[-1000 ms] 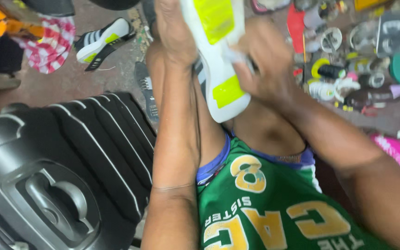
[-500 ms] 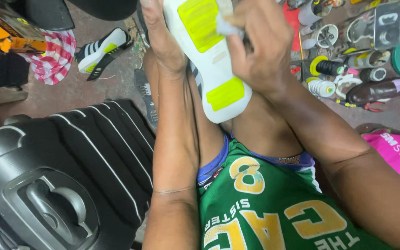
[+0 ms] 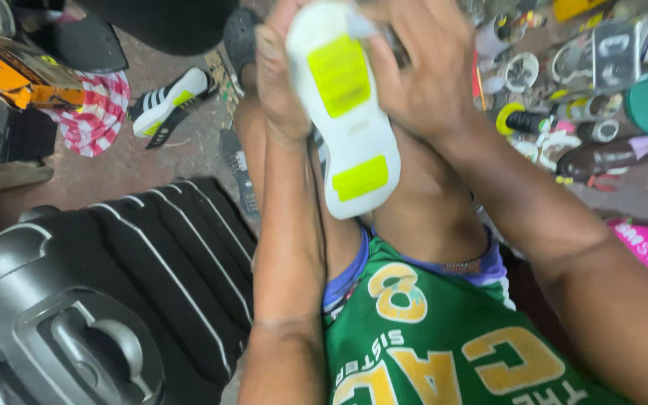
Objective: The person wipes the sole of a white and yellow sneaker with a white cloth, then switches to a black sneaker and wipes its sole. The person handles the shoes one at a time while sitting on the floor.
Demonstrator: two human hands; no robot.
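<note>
Nearest, at the lower left, lies a black ribbed hard-shell suitcase (image 3: 91, 300), and at the lower right the person's lap in green shorts (image 3: 444, 352) with yellow lettering. Just beyond, raised over the bare knees, is a white sneaker (image 3: 346, 112) turned sole-up, heel toward the viewer and toe away, with 2 neon-yellow patches on its outsole. The left hand (image 3: 283, 79) wraps the shoe's left edge, fingers curled tight on the sidewall; the right hand (image 3: 425, 71) clamps the right side near the toe, thumb and fingers closed on it, and a bit of whitish material shows at its fingertips, too blurred to identify. The shoe looks light, its rubber sole firm yet flexible and fairly grippy, its upper soft, so a hold across the midsole on both sides seems the surest, since squeezing the upper would likely let it buckle. Farther left on the floor sit another white sneaker (image 3: 166, 101) with black stripes, a red checked cloth (image 3: 99, 112) and an orange box (image 3: 16, 71); far right, a clutter of tape rolls, tins and bottles (image 3: 564, 97).
</note>
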